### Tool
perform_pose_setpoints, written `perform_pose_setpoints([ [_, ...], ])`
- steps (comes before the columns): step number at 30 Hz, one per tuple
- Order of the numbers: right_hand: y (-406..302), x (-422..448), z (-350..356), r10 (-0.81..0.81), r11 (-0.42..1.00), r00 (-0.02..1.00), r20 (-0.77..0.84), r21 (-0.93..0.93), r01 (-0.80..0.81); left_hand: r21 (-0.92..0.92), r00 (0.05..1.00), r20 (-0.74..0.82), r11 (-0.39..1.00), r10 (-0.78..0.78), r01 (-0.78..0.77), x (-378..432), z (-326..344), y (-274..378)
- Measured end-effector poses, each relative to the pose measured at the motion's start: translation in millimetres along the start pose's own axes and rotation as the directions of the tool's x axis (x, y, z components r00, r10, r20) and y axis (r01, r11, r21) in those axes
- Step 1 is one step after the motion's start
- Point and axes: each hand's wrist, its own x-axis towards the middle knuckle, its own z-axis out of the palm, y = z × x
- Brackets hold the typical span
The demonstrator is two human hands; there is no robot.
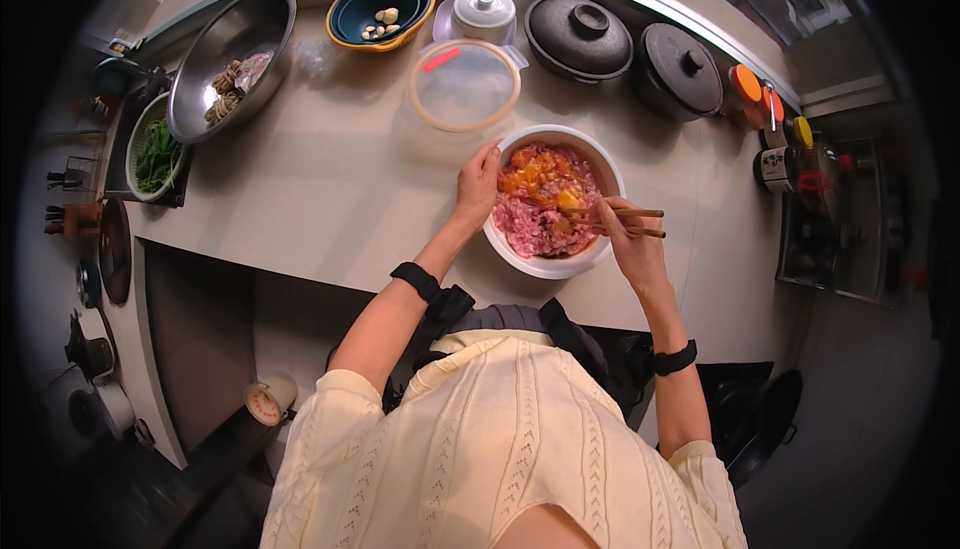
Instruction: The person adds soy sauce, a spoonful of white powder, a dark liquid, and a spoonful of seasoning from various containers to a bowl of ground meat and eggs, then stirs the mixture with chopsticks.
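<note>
A white bowl [559, 267] sits near the counter's front edge, holding pink minced meat [519, 220]. Orange-yellow egg [551, 174] is spread over the meat's upper part, with dark liquid along the lower edge. My left hand [478, 183] grips the bowl's left rim. In my right hand [628, 238], over the bowl's right side, is a pair of wooden chopsticks [641, 213]; their tips reach into the meat and egg.
Behind the bowl lies a clear round lidded container [465, 95]. Two dark lidded pots [592, 39], a white lidded jar [484, 13] and a blue bowl with garlic [352, 13] line the back. Left are a steel basin [262, 31] and a basket of greens [159, 155]. Jars [776, 166] stand right.
</note>
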Motion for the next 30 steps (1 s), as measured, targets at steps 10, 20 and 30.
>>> perform_pose_setpoints([
  [10,-1.1,-1.4,14.3,0.001,0.994,0.988,0.155,0.110,-0.018,-0.022,0.999,0.019,0.999,-0.030,0.030,-4.6,1.9,12.8],
  [20,2.7,-3.9,7.4,0.094,0.973,0.995,0.027,0.209,-0.098,0.082,1.000,-0.010,0.997,0.003,-0.003,-2.2,0.2,6.5],
  [30,-6.8,16.3,0.7,-0.139,0.973,0.989,-0.042,-0.193,0.129,0.064,0.999,-0.047,0.998,0.024,-0.021,-4.6,3.0,12.2],
])
